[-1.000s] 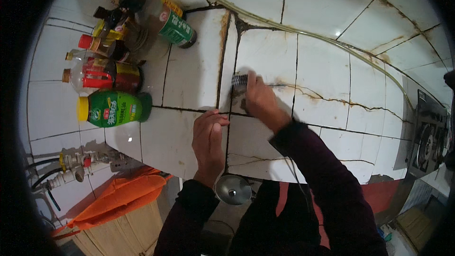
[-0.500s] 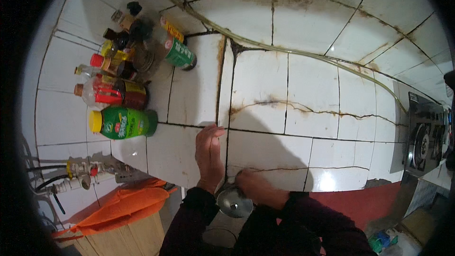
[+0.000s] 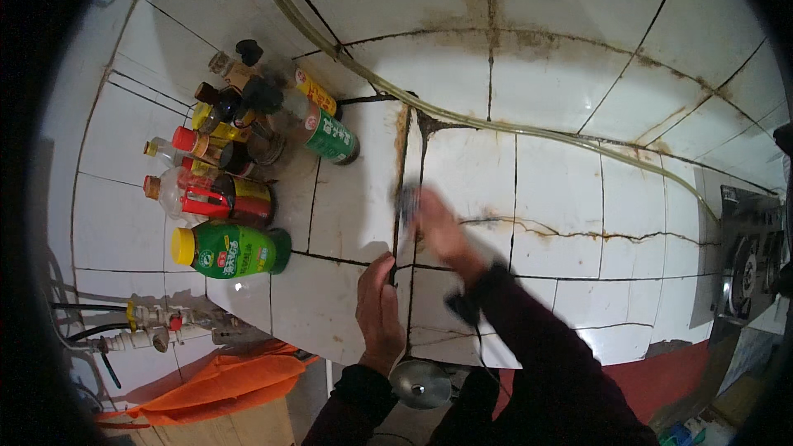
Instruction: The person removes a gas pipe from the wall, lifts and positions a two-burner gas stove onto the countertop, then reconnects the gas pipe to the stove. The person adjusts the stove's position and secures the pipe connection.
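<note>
White tiles cover the counter (image 3: 462,165), with dark, stained joints running between them. My right hand (image 3: 438,227) is over the dark joint left of the counter's middle. Its fingers close round a small grey thing (image 3: 406,205), too smeared by motion to name. Nearer to me, my left hand (image 3: 381,314) rests edge-down on the tiles beside the same joint, fingers stretched out together, nothing visible in it. Just past the counter's front edge, below my left hand, is a round metal bowl (image 3: 421,383). A small dark object (image 3: 462,308) on a thin cord hangs by my right wrist.
Sauce and oil bottles crowd the left, including a green bottle with a yellow cap (image 3: 231,250) and a green-labelled bottle (image 3: 330,136). A hose (image 3: 529,130) runs along the back wall. Right is a gas stove (image 3: 747,264); lower left are pipe fittings (image 3: 157,326) and an orange cloth (image 3: 219,384).
My right hand has moved from the front edge by the metal bowl, forward along the joint. My left hand stays on the tiles. The whole view has shifted slightly.
</note>
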The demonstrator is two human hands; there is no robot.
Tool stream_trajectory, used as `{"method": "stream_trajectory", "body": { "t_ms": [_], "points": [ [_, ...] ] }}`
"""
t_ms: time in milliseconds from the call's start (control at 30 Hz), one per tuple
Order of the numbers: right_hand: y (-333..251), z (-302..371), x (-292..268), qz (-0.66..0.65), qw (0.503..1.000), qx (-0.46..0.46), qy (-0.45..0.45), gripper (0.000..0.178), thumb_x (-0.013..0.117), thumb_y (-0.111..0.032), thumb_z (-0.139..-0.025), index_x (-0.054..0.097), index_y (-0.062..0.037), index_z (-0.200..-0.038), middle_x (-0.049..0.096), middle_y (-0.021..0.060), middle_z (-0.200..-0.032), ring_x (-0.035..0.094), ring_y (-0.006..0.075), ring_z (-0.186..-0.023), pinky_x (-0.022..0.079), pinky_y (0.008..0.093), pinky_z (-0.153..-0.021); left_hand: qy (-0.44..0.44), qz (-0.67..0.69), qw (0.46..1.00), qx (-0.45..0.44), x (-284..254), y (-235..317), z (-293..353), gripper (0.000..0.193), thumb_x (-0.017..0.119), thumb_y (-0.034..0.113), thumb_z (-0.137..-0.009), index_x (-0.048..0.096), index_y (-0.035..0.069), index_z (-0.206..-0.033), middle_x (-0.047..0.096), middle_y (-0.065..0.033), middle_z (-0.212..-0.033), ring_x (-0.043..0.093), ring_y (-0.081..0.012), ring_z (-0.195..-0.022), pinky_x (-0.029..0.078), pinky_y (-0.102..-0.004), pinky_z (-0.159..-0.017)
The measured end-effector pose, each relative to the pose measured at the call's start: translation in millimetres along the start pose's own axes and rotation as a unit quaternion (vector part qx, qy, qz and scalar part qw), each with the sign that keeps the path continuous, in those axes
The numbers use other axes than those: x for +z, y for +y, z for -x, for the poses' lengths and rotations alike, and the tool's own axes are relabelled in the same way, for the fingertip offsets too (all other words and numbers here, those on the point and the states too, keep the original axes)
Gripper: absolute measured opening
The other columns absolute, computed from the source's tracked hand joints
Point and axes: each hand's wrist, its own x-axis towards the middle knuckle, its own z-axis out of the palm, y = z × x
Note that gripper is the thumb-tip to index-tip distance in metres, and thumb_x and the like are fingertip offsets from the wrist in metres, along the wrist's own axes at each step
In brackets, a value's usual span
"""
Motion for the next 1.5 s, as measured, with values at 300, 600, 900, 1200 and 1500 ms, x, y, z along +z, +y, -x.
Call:
{"method": "stream_trajectory", "body": {
  "t_ms": [300, 600, 900, 1200, 1500],
  "points": [
    [-28.3, 103.1, 17.4, -0.02, 0.956, 0.28, -0.087, 0.021, 0.054, -0.011, -0.097, 0.062, -0.0004, -0.113, 0.064, 0.0166, -0.105, 0.062, 0.0287, -0.101, 0.05, 0.0418, -0.086, -0.022, -0.05, 0.998, 0.02, -3.6, 3.8, -2.4, 0.038, 0.039, 0.02, -0.106, 0.058, -0.002, -0.13, 0.058, -0.02, -0.136, 0.053, -0.036, -0.128, 0.04, -0.0439, -0.11],
    [71.1, -113.9, -31.0, 0.321, 0.945, -0.026, 0.065, 0.027, 0.062, -0.016, -0.086, 0.06, 0.0038, -0.104, 0.062, 0.0169, -0.096, 0.059, 0.034, -0.088, 0.05, 0.0424, -0.08, -0.013, -0.048, 0.999, 0.02, -3.1, -11.4, 0.6, 0.038, 0.038, 0.024, -0.106, 0.061, 0.0, -0.125, 0.061, -0.0178, -0.132, 0.055, -0.034, -0.127, 0.039, -0.0437, -0.111],
    [-43.8, 193.2, 41.1, 0.315, 0.88, 0.051, -0.351, 0.02, 0.063, -0.015, -0.085, 0.067, -0.0013, -0.099, 0.062, 0.0192, -0.101, 0.061, 0.034, -0.096, 0.052, 0.0479, -0.082, -0.002, -0.051, 0.998, 0.045, 1.3, -12.7, 1.9, 0.039, 0.036, 0.026, -0.107, 0.062, 0.001, -0.123, 0.061, -0.018, -0.131, 0.055, -0.0347, -0.124, 0.04, -0.0438, -0.111],
    [-75.3, 228.7, -79.4, 0.35, 0.923, 0.125, -0.104, 0.028, 0.07, -0.007, -0.07, 0.064, -0.0048, -0.098, 0.056, 0.0142, -0.093, 0.059, 0.0361, -0.087, 0.052, 0.0447, -0.075, -0.024, -0.04, 0.998, 0.038, 4.6, -18.4, 5.7, 0.041, 0.035, 0.024, -0.109, 0.06, -0.001, -0.13, 0.058, -0.015, -0.136, 0.054, -0.0269, -0.128, 0.041, -0.0384, -0.111],
    [-40.9, 117.7, -296.2, 0.469, 0.858, 0.075, 0.194, 0.052, 0.068, -0.018, -0.083, 0.054, 0.009, -0.125, 0.053, 0.0317, -0.125, 0.054, 0.0455, -0.114, 0.048, 0.0502, -0.098, -0.023, -0.052, 0.998, 0.031, 6.8, -23.6, 5.0, 0.04, 0.035, 0.02, -0.108, 0.06, -0.001, -0.13, 0.057, -0.0155, -0.138, 0.052, -0.028, -0.131, 0.036, -0.0396, -0.114]
  ]
}}
